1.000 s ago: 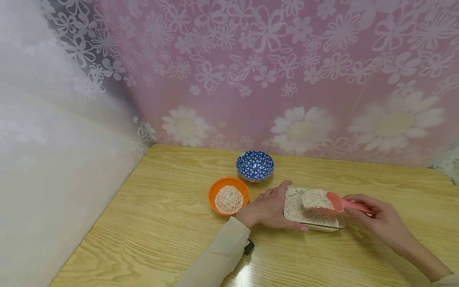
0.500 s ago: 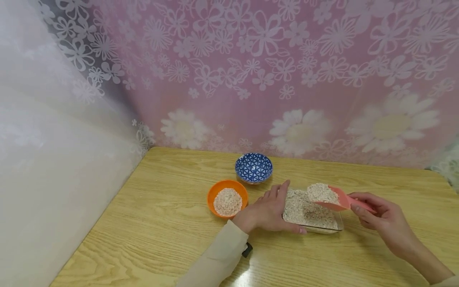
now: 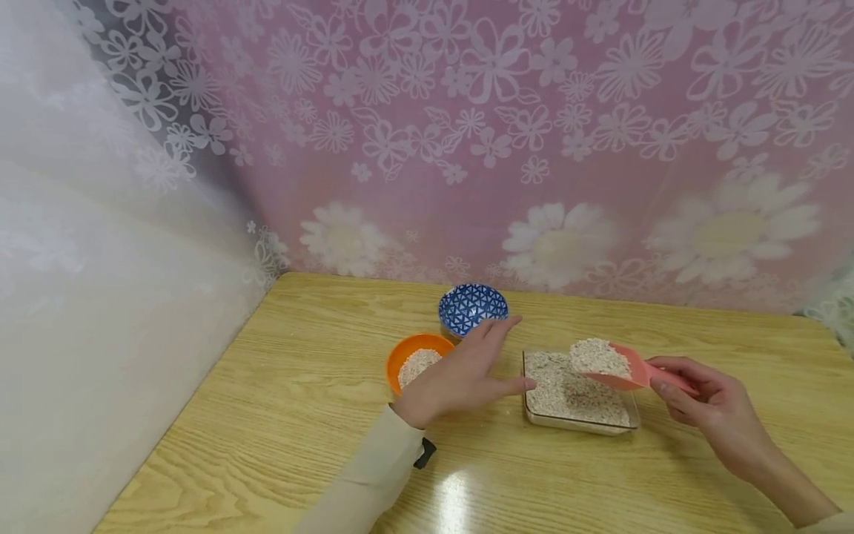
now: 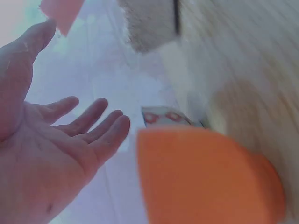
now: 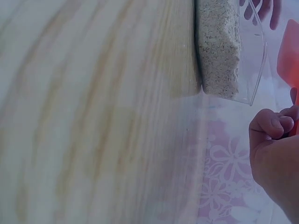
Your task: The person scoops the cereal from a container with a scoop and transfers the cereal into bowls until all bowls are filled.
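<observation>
In the head view my right hand [image 3: 710,411] grips the handle of a pink scoop [image 3: 634,368], heaped with oat flakes, above a clear rectangular container [image 3: 580,425] of the same oats. The right wrist view also shows the curled fingers of that hand on the scoop's handle. My left hand [image 3: 460,374] hovers with fingers spread, between the container and an orange bowl [image 3: 398,352], partly covering the bowl. Oats lie in the orange bowl. In the left wrist view the palm and loose fingers hold nothing, beside the orange bowl [image 4: 205,177].
Behind the orange bowl stands a blue-and-white patterned bowl [image 3: 463,304], its front rim partly behind the left fingers. A wooden table [image 3: 267,415] lies under everything. A pink floral curtain [image 3: 427,148] hangs along its back edge, with a whitish sheet [image 3: 120,311] at the left.
My left hand has let go of the container's left end and moved left toward the bowls. The right hand raised the loaded scoop slightly out of the oats, then held it nearly still.
</observation>
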Demonstrator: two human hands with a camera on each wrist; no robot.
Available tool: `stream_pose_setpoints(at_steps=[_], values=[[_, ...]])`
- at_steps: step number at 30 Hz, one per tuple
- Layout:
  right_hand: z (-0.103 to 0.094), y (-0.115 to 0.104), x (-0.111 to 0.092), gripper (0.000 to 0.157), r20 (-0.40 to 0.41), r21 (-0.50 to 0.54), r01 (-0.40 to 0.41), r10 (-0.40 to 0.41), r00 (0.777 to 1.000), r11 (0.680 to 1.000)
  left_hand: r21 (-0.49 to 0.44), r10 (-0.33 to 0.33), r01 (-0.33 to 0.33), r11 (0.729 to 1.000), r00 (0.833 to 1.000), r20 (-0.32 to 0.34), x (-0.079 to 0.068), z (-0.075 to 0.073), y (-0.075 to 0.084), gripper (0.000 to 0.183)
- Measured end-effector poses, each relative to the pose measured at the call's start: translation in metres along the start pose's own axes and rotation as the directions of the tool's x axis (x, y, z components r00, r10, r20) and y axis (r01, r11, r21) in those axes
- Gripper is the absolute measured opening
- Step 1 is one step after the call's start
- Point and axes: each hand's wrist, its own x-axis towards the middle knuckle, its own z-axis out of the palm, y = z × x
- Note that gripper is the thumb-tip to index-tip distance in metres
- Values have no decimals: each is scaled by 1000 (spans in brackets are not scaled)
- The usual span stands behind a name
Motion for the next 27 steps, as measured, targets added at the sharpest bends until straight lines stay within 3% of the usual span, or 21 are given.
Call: stream_pose_setpoints(at_steps=[11,17,22,27], values=[[11,-7,5,31,-19,-50,16,-17,1000,999,-22,17,-19,1000,992,-123,-20,-17,-34,73],[18,-11,9,30,-28,-46,34,-35,999,998,-59,-32,22,998,983,-183,-34,-29,-57,74],[23,-15,12,29,-35,-53,38,-39,999,998,-63,-92,81,995,978,-186,-48,-35,-76,78],[29,-17,16,29,-39,-42,37,-39,998,998,-42,-148,144,989,980,-133,-57,-37,-94,88]])
